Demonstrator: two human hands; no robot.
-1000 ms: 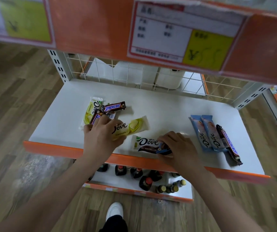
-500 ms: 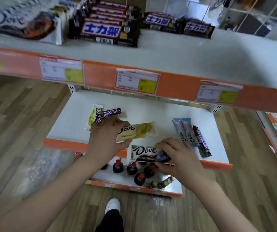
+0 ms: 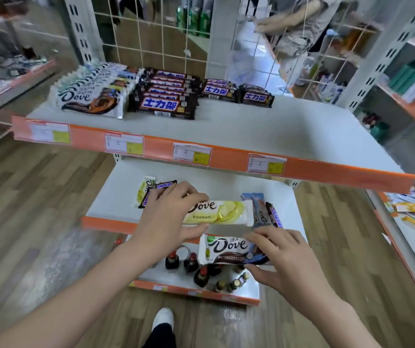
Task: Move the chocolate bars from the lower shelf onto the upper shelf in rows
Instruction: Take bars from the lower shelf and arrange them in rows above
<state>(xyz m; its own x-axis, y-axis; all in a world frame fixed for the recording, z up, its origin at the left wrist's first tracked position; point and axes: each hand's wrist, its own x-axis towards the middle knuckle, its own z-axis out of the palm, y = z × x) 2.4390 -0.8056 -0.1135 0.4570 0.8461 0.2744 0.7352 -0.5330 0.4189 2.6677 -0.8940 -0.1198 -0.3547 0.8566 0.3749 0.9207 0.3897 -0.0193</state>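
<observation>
Left grip (image 3: 168,217) pinches yellow Dove bar (image 3: 222,212), right grip (image 3: 280,257) holds dark Dove bar (image 3: 226,248); both lifted, next: up onto upper shelf (image 3: 264,131) beside Snickers rows (image 3: 166,96)

Left hand (image 3: 168,217): has lifted the yellow Dove (image 3: 222,212) off the lower shelf (image 3: 116,197); the bar now hangs level out to its right, above the right hand.
Right hand (image 3: 284,257): has drawn the dark Dove (image 3: 226,249) clear of the shelf edge; the bar sticks out to its left, under the yellow one, over the bottles (image 3: 201,272).
</observation>
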